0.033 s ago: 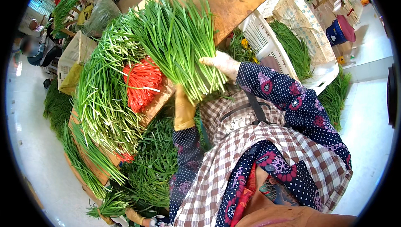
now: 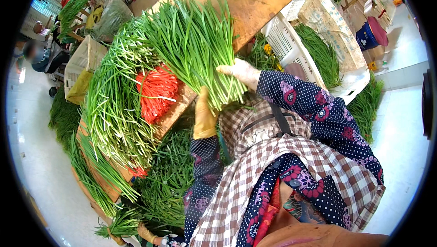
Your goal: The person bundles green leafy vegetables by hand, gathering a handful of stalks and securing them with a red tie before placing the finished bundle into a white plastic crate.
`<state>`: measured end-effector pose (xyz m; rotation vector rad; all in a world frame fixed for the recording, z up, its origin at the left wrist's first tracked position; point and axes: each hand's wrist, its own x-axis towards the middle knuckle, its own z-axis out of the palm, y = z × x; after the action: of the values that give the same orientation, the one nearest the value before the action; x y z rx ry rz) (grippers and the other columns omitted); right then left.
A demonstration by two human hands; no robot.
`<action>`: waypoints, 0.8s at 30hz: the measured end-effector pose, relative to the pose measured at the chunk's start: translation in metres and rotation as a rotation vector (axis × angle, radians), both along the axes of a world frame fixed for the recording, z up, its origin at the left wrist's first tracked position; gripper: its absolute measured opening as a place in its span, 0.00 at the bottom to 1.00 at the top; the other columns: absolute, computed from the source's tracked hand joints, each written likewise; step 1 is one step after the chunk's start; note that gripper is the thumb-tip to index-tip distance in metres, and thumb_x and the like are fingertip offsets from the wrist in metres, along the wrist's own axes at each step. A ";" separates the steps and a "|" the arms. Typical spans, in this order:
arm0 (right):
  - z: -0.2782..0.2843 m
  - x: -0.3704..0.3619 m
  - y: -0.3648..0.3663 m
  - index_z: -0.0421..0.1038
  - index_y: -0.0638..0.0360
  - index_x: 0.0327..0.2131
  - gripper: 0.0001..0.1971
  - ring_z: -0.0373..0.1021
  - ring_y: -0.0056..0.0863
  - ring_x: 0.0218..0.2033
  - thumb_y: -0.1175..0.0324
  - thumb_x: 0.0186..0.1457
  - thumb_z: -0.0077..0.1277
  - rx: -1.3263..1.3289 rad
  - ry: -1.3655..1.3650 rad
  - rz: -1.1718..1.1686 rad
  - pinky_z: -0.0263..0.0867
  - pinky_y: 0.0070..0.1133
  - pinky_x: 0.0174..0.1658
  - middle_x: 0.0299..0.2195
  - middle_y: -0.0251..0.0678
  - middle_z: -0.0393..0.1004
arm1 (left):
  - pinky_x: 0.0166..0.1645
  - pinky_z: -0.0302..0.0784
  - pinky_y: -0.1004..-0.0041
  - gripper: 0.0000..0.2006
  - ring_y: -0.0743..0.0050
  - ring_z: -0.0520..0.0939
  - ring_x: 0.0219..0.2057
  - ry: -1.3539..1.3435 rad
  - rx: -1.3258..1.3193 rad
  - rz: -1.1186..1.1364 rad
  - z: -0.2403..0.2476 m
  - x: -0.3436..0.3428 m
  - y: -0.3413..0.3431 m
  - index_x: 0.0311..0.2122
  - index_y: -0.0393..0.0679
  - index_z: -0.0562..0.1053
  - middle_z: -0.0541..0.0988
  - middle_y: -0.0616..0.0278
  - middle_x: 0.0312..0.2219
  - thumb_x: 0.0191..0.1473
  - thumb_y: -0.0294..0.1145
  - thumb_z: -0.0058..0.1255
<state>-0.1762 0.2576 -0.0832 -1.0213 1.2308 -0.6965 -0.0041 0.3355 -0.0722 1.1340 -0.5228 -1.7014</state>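
A large loose bunch of garlic chives (image 2: 193,42) lies on the wooden board (image 2: 261,1), pale cut ends toward me. My right hand (image 2: 241,72), in a pale glove, grips its right side near the cut ends, thumb on top. On the left side my left hand (image 2: 205,115), in a yellow glove, holds the stems, thumb pointing up along them. The fingers of both hands are partly hidden. Just left of the bunch sits a bundle of red ties (image 2: 157,93). Beyond that is a big heap of chives (image 2: 116,106).
White plastic crates (image 2: 291,42) with greens stand at the right, a blue bucket (image 2: 366,37) behind. More chives (image 2: 168,178) pile up below the board. At lower left, another person's gloved hands (image 2: 146,233) hold a small bunch (image 2: 119,222). Another person (image 2: 41,58) sits far left.
My left hand has shifted slightly up and right along the stems, and its thumb shows more. The bunch's cut ends have moved a little. My right hand stays nearly in place.
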 end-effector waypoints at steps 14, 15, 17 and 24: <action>0.047 -0.018 -0.004 0.38 0.69 0.56 0.53 0.60 0.36 0.49 0.58 0.32 0.63 -0.200 0.200 0.123 0.55 0.23 0.53 0.47 0.52 0.62 | 0.35 0.77 0.68 0.22 0.71 0.74 0.38 -0.221 -0.088 -0.573 0.021 -0.067 -0.035 0.49 0.38 0.59 0.70 0.60 0.40 0.48 0.29 0.47; 0.048 -0.026 -0.009 0.42 0.67 0.56 0.48 0.60 0.32 0.49 0.63 0.34 0.62 -0.175 0.160 0.148 0.56 0.22 0.52 0.47 0.47 0.62 | 0.35 0.77 0.68 0.22 0.71 0.74 0.38 -0.210 -0.106 -0.577 0.022 -0.066 -0.040 0.49 0.38 0.59 0.70 0.60 0.40 0.48 0.29 0.47; 0.054 -0.031 -0.010 0.45 0.65 0.56 0.44 0.60 0.28 0.48 0.67 0.37 0.60 -0.146 0.112 0.186 0.57 0.21 0.50 0.47 0.43 0.63 | 0.35 0.77 0.70 0.21 0.71 0.73 0.38 -0.094 -0.114 -0.621 0.027 -0.059 -0.038 0.49 0.38 0.60 0.70 0.60 0.40 0.49 0.31 0.46; 0.040 -0.032 -0.011 0.57 0.64 0.49 0.32 0.62 0.26 0.45 0.70 0.38 0.59 -0.205 -0.148 0.186 0.60 0.22 0.47 0.41 0.38 0.67 | 0.28 0.73 0.77 0.19 0.74 0.77 0.26 -0.443 -0.307 -0.756 0.032 -0.061 -0.050 0.40 0.37 0.70 0.77 0.60 0.31 0.50 0.43 0.48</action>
<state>-0.2087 0.2464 -0.0428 -1.2135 0.9365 -0.7493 -0.0654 0.2860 -0.0399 1.1579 -1.5927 -1.8793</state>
